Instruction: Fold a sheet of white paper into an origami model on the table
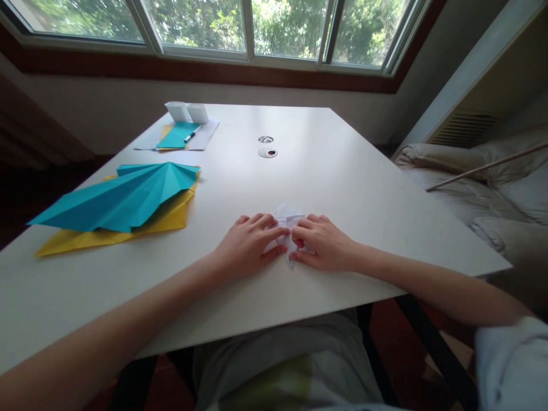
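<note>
A small piece of folded white paper (287,211) lies on the table near its front edge, with a pointed lower end toward me. My left hand (254,242) presses on its left side, thumb and index finger meeting at the paper's middle. From the right, my right hand (321,242) grips the other side, its fingers curled and its thumb low by the point. Both hands cover much of the paper, so the folds under the fingers are hidden.
On the white table (363,211), a pleated blue paper (128,197) rests over a folded yellow paper (171,214) at the left. Farther back are two white paper boxes (197,113), blue sheets (177,136) and a pen (192,134). Two round cable holes (268,153) sit mid-table.
</note>
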A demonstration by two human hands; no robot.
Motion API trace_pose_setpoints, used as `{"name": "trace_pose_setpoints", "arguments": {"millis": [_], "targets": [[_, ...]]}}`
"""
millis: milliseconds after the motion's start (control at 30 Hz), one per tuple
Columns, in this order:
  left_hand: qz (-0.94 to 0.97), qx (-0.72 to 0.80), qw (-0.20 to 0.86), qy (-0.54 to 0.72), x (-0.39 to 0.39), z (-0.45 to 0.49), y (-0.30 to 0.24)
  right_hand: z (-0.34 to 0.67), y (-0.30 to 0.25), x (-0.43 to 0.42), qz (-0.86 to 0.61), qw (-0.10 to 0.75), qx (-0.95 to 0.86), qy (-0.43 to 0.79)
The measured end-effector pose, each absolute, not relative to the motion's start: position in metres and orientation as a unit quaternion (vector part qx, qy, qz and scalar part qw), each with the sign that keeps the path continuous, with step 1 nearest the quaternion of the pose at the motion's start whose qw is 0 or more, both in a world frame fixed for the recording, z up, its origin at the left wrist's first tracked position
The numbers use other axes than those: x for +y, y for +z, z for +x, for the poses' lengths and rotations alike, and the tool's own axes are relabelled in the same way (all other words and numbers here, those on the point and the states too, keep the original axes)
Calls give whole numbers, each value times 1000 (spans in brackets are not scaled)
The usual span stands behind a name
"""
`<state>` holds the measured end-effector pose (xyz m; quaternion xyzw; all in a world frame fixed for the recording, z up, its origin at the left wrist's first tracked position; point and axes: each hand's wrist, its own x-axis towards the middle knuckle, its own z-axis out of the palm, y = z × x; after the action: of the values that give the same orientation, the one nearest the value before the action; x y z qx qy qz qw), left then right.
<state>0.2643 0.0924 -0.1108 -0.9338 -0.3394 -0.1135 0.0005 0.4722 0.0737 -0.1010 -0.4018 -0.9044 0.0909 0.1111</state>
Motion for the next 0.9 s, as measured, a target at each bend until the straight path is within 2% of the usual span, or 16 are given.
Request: {"name": "trace_pose_setpoints", "arguments": {"millis": [500,600,733,900], "targets": [[-932,-341,-11,-122,92,265,-110,478,-92,75,-347,73,-925,132],[-933,-339,-10,-121,92,265,-110,487,-89,82,-322,88,-931,150],[-936,-335,-2,-113,91,265,-109,503,-91,98,-362,137,-916,102],[-935,-334,-4,-118,91,265,-110,507,-100,105,-354,93,-930,37]]}}
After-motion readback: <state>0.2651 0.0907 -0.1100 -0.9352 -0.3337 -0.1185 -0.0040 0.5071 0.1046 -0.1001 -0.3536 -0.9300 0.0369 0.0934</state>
